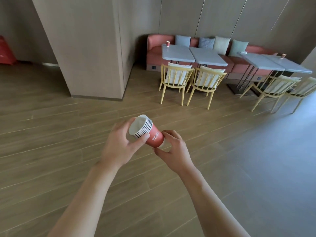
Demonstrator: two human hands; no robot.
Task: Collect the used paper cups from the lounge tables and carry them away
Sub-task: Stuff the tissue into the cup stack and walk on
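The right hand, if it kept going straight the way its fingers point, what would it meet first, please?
The right hand points left, its fingers already pinching the base of the stack of cups. Beyond that stack, the left hand gripping the rim end would probably come next.

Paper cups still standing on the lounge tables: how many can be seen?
2. One paper cup stands at the far corner of the leftmost table; another cup stands on the rightmost table. Others may be outside the view.
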